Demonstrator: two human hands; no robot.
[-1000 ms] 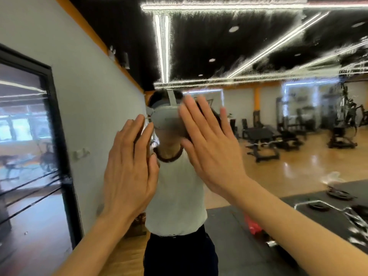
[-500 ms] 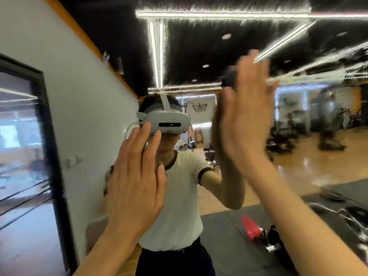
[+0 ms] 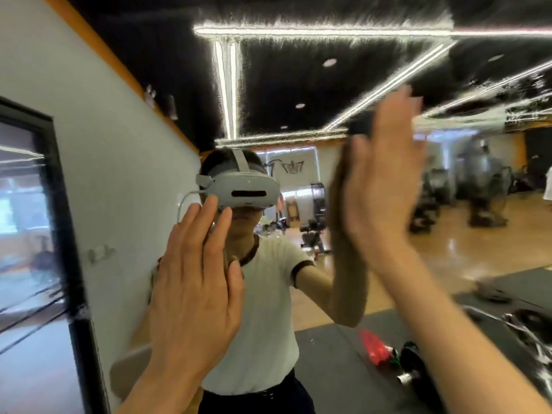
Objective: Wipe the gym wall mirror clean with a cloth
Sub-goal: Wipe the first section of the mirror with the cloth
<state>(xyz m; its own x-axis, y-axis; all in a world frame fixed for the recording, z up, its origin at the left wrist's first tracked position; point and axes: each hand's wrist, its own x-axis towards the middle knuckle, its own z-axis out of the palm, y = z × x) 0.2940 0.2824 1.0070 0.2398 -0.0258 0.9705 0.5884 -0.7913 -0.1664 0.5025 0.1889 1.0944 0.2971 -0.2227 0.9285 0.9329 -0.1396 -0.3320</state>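
The mirror (image 3: 373,234) fills almost the whole view, and its glass looks smeared with streaks near the top, where the ceiling lights (image 3: 227,85) are reflected. The right hand (image 3: 385,180) is raised high against the glass with straight fingers, so its grip is apart. It is blurred. A small dark thing (image 3: 360,127) shows near its fingertips, between the hand and the reflection; I cannot tell if this is the cloth. The left hand (image 3: 194,288) is lower and to the left, flat toward the mirror, fingers straight and close together, holding nothing, so its grip is apart too.

Between the two hands the mirror shows the person in a white T-shirt (image 3: 265,324) with a white headset (image 3: 242,191) on the head. In the reflection, on the dark floor mat (image 3: 334,369), a red thing (image 3: 373,348) lies beside some dark weights. Farther back there are gym machines (image 3: 484,186) on a wooden floor. At the left edge stands a white wall (image 3: 113,174) with a dark-framed glass door (image 3: 30,234).
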